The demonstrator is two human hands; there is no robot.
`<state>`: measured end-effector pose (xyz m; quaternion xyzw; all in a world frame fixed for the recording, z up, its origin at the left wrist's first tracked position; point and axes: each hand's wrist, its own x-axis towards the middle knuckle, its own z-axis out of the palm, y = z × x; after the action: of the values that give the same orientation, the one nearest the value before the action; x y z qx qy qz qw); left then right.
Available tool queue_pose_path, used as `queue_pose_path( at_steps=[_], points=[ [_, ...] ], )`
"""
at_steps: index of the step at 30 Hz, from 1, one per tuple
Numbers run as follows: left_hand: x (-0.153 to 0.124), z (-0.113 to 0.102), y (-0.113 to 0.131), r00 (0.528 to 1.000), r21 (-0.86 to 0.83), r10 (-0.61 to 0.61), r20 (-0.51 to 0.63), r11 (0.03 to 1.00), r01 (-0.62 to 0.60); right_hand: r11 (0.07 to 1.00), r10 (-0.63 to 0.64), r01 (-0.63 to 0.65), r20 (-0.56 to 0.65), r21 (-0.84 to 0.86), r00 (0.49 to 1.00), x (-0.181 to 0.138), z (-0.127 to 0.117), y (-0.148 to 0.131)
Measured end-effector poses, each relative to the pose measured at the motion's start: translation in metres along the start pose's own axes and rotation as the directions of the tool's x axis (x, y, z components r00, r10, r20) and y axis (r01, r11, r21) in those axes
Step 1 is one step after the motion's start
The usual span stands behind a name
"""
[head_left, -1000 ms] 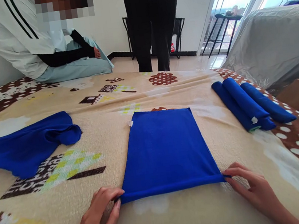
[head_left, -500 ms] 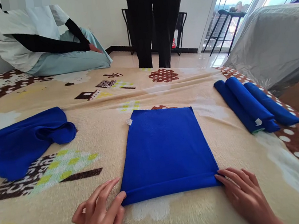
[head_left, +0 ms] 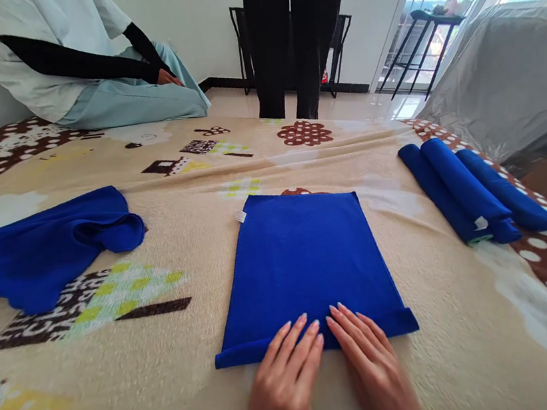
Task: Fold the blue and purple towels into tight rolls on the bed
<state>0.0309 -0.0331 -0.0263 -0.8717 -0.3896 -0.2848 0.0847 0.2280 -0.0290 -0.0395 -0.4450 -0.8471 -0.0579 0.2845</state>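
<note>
A blue towel (head_left: pixel 305 254) lies flat in front of me, a white tag at its far left corner and its near edge folded over into a narrow roll. Near the middle of that roll, my left hand (head_left: pixel 288 371) rests with fingers stretched out flat across it. Close beside it on the right, my right hand (head_left: pixel 369 360) lies the same way, fingers extended over the fold. Both thumbs are mostly hidden. The roll's two ends stick out past the towel's sides.
Several rolled blue towels (head_left: pixel 468 193) lie together at the right. A crumpled blue towel (head_left: pixel 57 243) is at the left on the patterned blanket (head_left: pixel 186 351). One person (head_left: pixel 128 96) sits at the far left; another person (head_left: pixel 299 40) stands beyond the far edge.
Both hands have moved inward from the towel's near corners to the middle of its folded edge. The fold now looks more like a roll. The view has shifted slightly.
</note>
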Motion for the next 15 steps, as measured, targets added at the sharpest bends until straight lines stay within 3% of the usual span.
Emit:
queue_pose_path(
  at_steps=[3,5,9,12,15],
  points=[
    [-0.022,-0.026,-0.039,0.987,0.049,0.073,0.141,0.996,-0.080,0.996,-0.085,0.089,0.189,-0.013,0.978,-0.023,-0.021,0.035],
    [-0.039,-0.044,-0.064,0.981,0.073,0.058,0.187,0.995,-0.072,0.994,-0.074,0.092,0.241,-0.064,0.968,-0.039,-0.039,0.061],
    [-0.068,-0.064,-0.094,0.982,0.094,-0.047,0.184,0.995,0.030,0.988,-0.041,0.074,0.233,-0.132,0.972,-0.057,-0.061,0.092],
    [-0.075,-0.069,-0.099,0.977,0.058,-0.134,0.164,0.990,0.126,0.984,-0.052,0.086,0.211,-0.158,0.976,-0.057,-0.060,0.097],
    [-0.072,-0.072,-0.099,0.979,0.046,-0.145,0.146,0.989,0.140,0.977,-0.063,0.092,0.155,-0.191,0.986,-0.052,-0.057,0.098]
  ],
)
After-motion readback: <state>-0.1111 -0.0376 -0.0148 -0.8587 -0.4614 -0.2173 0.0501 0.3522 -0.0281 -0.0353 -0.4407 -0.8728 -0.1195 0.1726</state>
